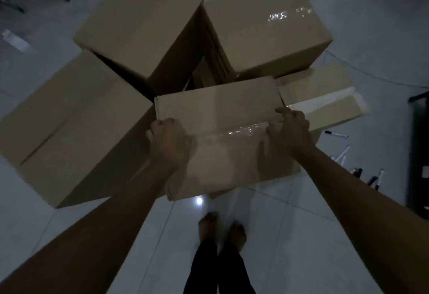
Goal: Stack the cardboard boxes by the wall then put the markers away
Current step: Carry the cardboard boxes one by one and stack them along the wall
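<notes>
Head view: the left hand [169, 142] and the right hand [290, 129] grasp opposite sides of a taped cardboard box [222, 136], fingers curled over its edges, the box held in front of the person above the tiled floor [290, 235]. Four further boxes surround it: a large box [69, 126] at left, a tall box [141, 29] and a taped box [267, 29] behind, and a low box [325, 94] at right. Markers [336, 134] lie scattered on the floor at right, well apart from the hands.
</notes>
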